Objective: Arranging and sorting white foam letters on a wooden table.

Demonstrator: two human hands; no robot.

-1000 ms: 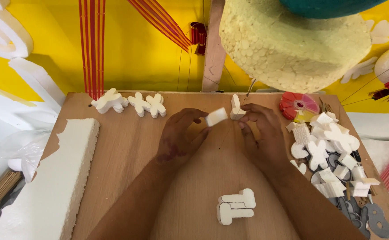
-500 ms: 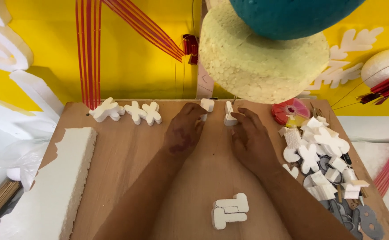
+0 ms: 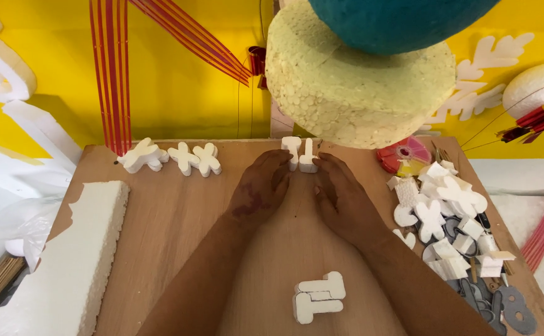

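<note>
1. A long white foam slab (image 3: 67, 261) lies along the left edge of the wooden surface (image 3: 179, 218), well apart from both hands.
2. Near the far edge, left of centre, sit three white foam cutouts (image 3: 172, 157) in a row.
3. The left hand (image 3: 261, 186) lies palm down, fingers loosely curled, its fingertips touching the left one of two small white foam pieces (image 3: 300, 154); it pinches rather than grips, as far as can be seen.
4. Those two pieces stand side by side at the far middle of the surface, straight ahead of both hands, long axes pointing away from the person. Both hands are about equally near.
5. The right hand (image 3: 341, 196) mirrors it, fingertips against the right piece.
6. Nearer the person lies a small stack of foam letters (image 3: 317, 297).
7. At the right is a heap of foam scraps (image 3: 446, 205).
</note>
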